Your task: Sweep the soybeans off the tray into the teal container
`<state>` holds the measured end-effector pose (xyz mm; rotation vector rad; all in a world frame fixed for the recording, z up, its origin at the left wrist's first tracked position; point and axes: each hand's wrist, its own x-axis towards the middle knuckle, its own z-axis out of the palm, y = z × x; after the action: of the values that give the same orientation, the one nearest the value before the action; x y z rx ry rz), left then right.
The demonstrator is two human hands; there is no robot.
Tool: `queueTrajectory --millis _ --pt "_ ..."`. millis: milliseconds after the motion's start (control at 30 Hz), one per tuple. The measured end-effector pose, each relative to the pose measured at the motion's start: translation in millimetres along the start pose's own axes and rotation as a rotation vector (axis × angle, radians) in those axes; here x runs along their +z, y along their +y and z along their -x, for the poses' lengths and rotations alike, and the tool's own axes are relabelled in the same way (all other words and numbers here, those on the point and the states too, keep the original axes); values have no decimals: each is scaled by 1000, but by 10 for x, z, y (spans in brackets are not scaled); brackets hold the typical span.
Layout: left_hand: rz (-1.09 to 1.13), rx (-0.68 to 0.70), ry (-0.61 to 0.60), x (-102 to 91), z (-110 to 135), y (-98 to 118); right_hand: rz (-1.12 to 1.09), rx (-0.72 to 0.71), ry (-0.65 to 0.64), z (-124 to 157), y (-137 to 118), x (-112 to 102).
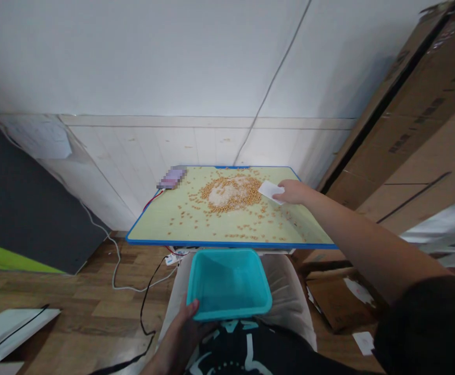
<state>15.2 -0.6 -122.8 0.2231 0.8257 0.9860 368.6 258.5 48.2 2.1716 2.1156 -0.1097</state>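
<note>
My right hand (292,191) grips a white card (271,191) over the right part of the table, its edge beside a heap of yellow beans (253,194). A pale, rice-like grain (221,195) lies mixed into the heap's middle, and loose beans are scattered around it. Below the table's front edge, my left hand (186,323) holds a turquoise plastic tub (229,284) by its near left corner, thumb on the rim. No contents show in the tub.
The pale green table (152,224) has a blue edge. A pixelated phone-like object (171,178) with a red cable lies at its back left. A cushioned stool (290,291) stands beneath the tub. Tall cardboard boxes (407,114) lean at the right; cables cross the floor at left.
</note>
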Motion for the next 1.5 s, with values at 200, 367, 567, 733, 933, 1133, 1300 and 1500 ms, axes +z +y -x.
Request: queueTrajectory --millis 200,367,567,733,933,1133,1300,1500 --pt "-23 67 -3 29 -59 -13 132 -37 -157 -426 -61 55" --pt "-24 82 4 50 -90 -19 174 -33 -138 -522 -143 75" --pt "-18 73 -2 131 -94 -1 182 7 -44 -364 -193 20" --pt "-29 69 38 188 -119 21 179 6 66 -165 -53 -118" --pt "-20 44 19 310 -83 98 99 -45 78 32 51 -238" --pt "-48 67 62 374 -62 107 28 28 143 246 273 -460" --pt "-37 49 36 312 -96 66 -160 142 119 478 668 -498" --pt "-17 62 23 219 -154 41 -323 213 92 570 907 -309"
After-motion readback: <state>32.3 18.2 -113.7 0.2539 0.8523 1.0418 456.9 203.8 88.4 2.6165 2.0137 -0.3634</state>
